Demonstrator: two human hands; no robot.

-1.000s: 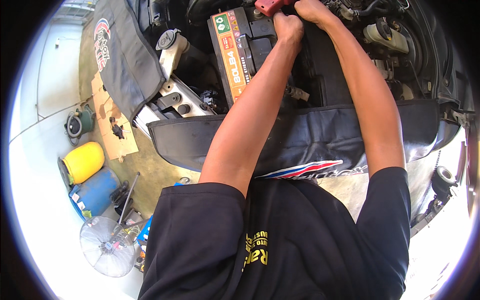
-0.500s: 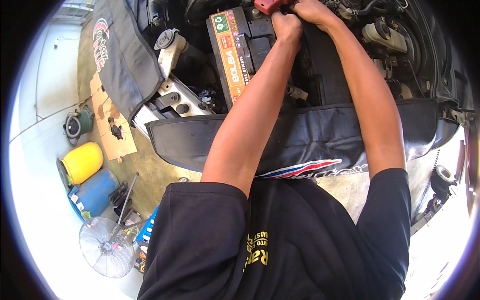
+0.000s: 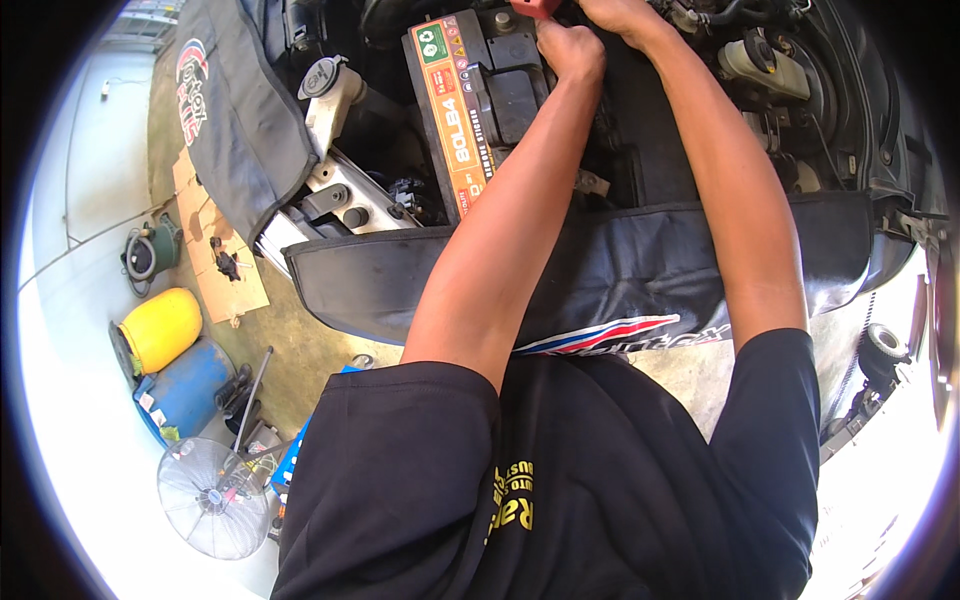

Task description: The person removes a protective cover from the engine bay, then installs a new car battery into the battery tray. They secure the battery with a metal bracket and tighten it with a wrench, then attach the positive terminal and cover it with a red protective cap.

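A car battery with an orange label along its side sits in the engine bay. At its far end, beside a bare metal post, is a red plastic cover, cut by the upper edge. My left hand is closed against the near side of this cover; whatever its fingers grip is hidden. Just right of it, my right hand reaches to the same spot with fingers bent, partly out of the picture. What the right fingers hold does not show.
Black fender covers drape over the car's front and left side. A capped filler neck stands left of the battery, a fluid reservoir far right. On the floor lie cardboard, yellow and blue drums, and a fan.
The view has shifted slightly, so the engine bay sits a little higher and further left. Both hands stay at the red cover, the right now more cut off by the upper edge.
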